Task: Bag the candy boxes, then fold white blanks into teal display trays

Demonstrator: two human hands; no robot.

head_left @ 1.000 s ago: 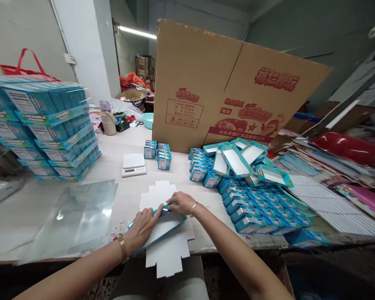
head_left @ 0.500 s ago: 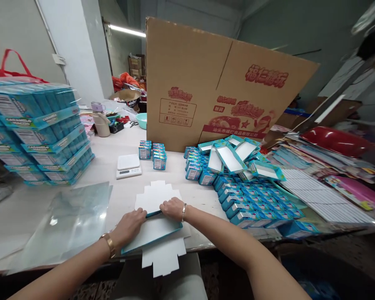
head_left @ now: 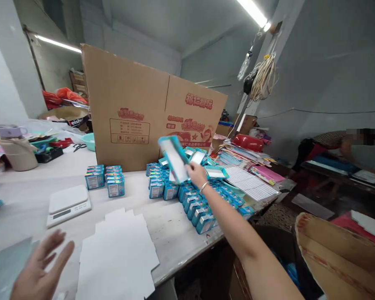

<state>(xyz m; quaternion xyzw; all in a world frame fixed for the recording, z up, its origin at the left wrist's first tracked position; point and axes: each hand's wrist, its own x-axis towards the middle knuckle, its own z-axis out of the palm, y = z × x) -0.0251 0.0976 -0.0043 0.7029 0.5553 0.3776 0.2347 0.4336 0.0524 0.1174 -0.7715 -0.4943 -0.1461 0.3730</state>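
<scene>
My right hand (head_left: 196, 174) grips the edge of a shallow blue tray box (head_left: 174, 160) with a white inside, held over the pile of similar trays (head_left: 217, 171). Below it stand rows of small blue boxes (head_left: 195, 204). My left hand (head_left: 42, 266) is raised at the lower left with its fingers apart and nothing in it. Between the hands, white cut-out card blanks (head_left: 117, 254) lie flat at the table's front edge. Close to my left hand is a white digital scale (head_left: 69, 205), and a clear plastic sheet (head_left: 9, 264) lies partly behind it.
A large cardboard carton (head_left: 128, 87) stands upright across the back. Two short rows of blue boxes (head_left: 115, 187) sit before it. A beige jug (head_left: 18, 152) is at the left. An open carton (head_left: 340, 258) stands lower right; a person (head_left: 328, 141) bends over another table.
The view has swung right. My hands have parted: the right one has carried a tray from above the blanks to the pile, while the left has let go and opened.
</scene>
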